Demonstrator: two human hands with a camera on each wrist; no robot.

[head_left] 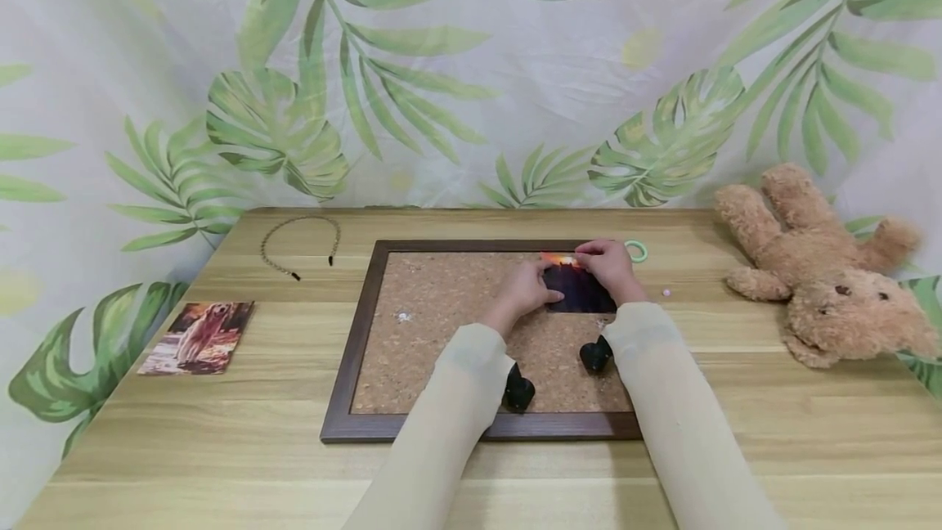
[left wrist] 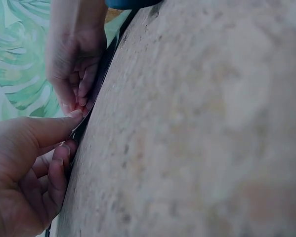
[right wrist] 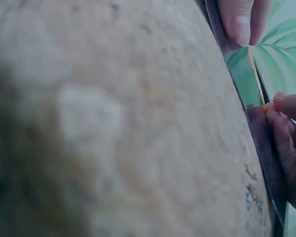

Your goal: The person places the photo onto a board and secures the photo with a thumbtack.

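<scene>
While left grip (head_left: 526, 288) holds photo (head_left: 577, 293), right (head_left: 612, 267) does (too).

Photo (head_left: 577, 294): glossy, mostly dark, orange glow along top. Lying on board (head_left: 437, 317), upper right bit, pretty much squared up with frame, top edge right by it. Left hand (head_left: 526, 288) pinching left edge, right hand (head_left: 607, 265) pinching tiny pin-like bit (right wrist: 272, 100) at top. Board's flat on table, brown cork, dark wood frame.
</scene>
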